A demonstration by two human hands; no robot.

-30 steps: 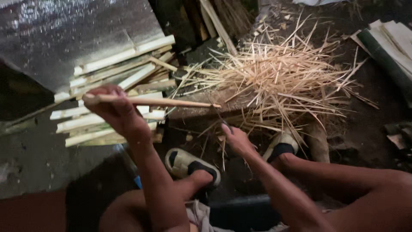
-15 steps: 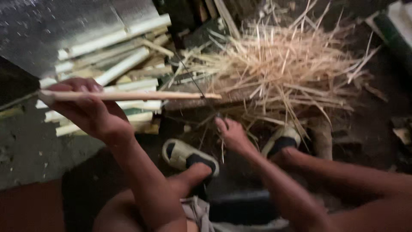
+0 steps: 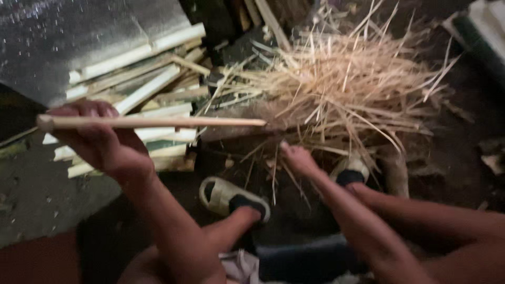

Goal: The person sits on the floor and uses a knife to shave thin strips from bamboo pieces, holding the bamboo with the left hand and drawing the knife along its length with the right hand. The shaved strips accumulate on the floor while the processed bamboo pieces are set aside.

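Note:
My left hand (image 3: 100,139) grips a long pale bamboo stick (image 3: 158,122), held level with its free end pointing right toward the shavings. My right hand (image 3: 297,158) reaches down to the ground at the near edge of a big heap of thin bamboo slivers (image 3: 347,84); a few slivers lie under its fingers, and whether it grips any is unclear. A stack of split bamboo slats (image 3: 137,94) lies behind my left hand. Both my feet in sandals, the left one (image 3: 231,197) and the right one (image 3: 350,171), rest on the dark ground below the heap.
A shiny metal sheet (image 3: 63,42) covers the upper left. Dark wood pieces (image 3: 258,16) lie at the top centre. A pale object (image 3: 486,26) sits at the upper right edge. A short log (image 3: 394,173) lies beside the right foot.
My left hand with the stick has drifted left and slightly lower in view. The right hand stays at the heap's edge. The view has moved closer.

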